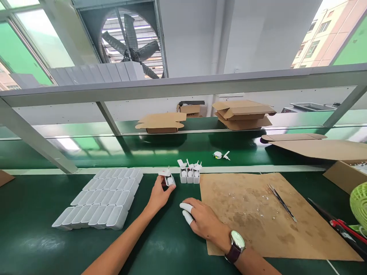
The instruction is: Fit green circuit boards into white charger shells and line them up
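The left hand [161, 194] pinches a tilted white box [170, 181] just left of three boxes [189, 177]; the right hand [205, 220], loosely spread, lies this side of them.

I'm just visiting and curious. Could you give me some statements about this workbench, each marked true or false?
1. The left hand holds a small white container. True.
2. The right hand has white covers on two fingers. True.
3. The metal tool is in the right hand. False: the metal tool lies on the brown sheet.
4. A wristwatch is on the left wrist. False: the wristwatch is on the right.
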Demonstrator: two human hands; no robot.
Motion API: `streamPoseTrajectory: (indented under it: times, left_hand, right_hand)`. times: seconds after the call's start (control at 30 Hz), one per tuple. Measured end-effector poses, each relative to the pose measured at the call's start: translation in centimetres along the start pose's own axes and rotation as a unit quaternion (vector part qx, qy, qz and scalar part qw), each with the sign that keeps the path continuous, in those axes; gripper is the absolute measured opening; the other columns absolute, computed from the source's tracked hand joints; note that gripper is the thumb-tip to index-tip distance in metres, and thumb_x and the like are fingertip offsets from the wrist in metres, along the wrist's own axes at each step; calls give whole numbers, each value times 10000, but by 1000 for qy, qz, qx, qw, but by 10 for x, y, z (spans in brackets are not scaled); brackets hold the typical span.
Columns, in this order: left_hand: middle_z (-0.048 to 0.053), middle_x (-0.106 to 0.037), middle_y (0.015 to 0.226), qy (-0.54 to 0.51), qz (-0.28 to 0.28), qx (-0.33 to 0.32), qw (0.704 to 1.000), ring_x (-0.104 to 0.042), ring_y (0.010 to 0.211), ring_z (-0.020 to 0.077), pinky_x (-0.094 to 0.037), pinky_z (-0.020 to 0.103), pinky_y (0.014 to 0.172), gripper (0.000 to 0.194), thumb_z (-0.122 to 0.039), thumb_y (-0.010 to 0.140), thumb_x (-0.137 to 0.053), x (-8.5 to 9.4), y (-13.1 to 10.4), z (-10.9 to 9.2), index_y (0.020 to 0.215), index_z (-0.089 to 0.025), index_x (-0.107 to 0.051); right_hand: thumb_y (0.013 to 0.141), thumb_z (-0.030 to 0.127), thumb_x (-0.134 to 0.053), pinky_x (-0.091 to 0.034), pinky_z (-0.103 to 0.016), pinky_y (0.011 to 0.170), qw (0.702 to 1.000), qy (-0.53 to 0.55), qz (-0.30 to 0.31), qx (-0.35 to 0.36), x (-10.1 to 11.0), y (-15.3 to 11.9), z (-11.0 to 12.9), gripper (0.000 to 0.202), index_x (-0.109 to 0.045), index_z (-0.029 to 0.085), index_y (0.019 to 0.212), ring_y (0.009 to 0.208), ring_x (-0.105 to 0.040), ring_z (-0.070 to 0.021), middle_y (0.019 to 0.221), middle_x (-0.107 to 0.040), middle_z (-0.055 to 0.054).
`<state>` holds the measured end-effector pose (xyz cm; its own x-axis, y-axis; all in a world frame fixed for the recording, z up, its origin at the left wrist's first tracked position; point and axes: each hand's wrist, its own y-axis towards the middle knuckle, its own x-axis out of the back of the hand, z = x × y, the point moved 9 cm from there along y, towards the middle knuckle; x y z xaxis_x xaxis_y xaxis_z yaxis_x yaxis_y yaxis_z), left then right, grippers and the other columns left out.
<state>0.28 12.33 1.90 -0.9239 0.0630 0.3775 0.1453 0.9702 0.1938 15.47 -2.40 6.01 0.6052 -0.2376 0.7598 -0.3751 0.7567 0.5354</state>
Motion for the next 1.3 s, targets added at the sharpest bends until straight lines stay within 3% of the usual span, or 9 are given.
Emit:
streamPoseTrajectory:
  times: [0.2,0.3,0.5,0.6,0.67,0.77,0.97,1.1,1.3]
  left_hand:
    - [207,-583,1443,30,11,-20,999,-706,1125,265,-600,426,954,711,-210,837,-687,-23,23,-3,1481,-192,-385]
    - [191,-607,1413,93,17,-41,995,-709,1128,256,-618,404,926,673,-173,838,-674,-18,23,-14,1465,-183,-428]
    - [155,-608,1419,313,-32,-81,946,-445,1437,386,-364,595,1209,375,-219,806,-711,63,34,-53,1178,-183,-691]
    - [226,-620,1367,402,-70,-71,910,-316,1481,504,-282,717,1179,101,-158,780,-674,103,43,-65,857,-144,-737]
    - [256,-650,1290,436,-76,-69,894,-331,1451,551,-302,748,1131,89,-108,754,-644,113,49,-69,690,-137,-699]
    - [270,-676,1223,451,-57,-93,886,-416,1398,537,-361,721,1096,203,-82,778,-577,101,50,-75,602,-144,-656]
    - [111,-716,1210,384,47,-181,904,-696,1091,278,-562,407,984,149,-167,814,-589,25,0,-83,675,-201,-631]
    - [71,-718,1108,294,86,-261,915,-727,904,205,-587,326,784,182,-191,901,-505,-6,-43,-78,733,-221,-570]
    - [72,-670,1129,191,90,-282,936,-690,941,221,-557,327,761,115,-336,961,-619,-12,-64,-60,985,-232,-576]
  right_hand:
    - [964,77,-539,-622,-419,837,1000,-22,17,5,-9,-3,-1,284,-634,164,1217,946,-697,-266,1168,-701,-108]
    - [941,56,-540,-613,-412,821,999,-25,20,9,-9,-3,0,286,-642,156,1189,927,-687,-263,1170,-699,-111]
    - [938,47,-531,-601,-410,759,999,-28,3,23,-8,-3,2,278,-639,152,1172,886,-671,-262,1134,-695,-114]
    - [924,46,-558,-594,-394,758,999,-29,8,22,-11,-3,1,273,-646,171,1151,878,-667,-251,1118,-698,-104]
    - [904,39,-584,-597,-392,761,999,-34,11,22,-13,-3,1,275,-654,171,1134,875,-669,-250,1109,-703,-103]
    - [897,32,-600,-616,-400,778,999,-25,2,24,-10,-2,1,288,-652,160,1149,894,-682,-254,1116,-712,-103]
    - [985,75,-496,-607,-392,946,992,24,-124,3,42,6,-18,372,-612,225,1305,1082,-694,-238,1204,-708,-103]
    - [910,84,-465,-558,-441,1068,986,-15,-132,-102,76,17,-77,480,-626,243,1333,1205,-651,-251,1311,-669,-96]
    - [784,73,-462,-445,-525,1171,972,-110,-49,-203,81,54,-169,577,-649,165,1321,1332,-561,-301,1372,-643,-140]
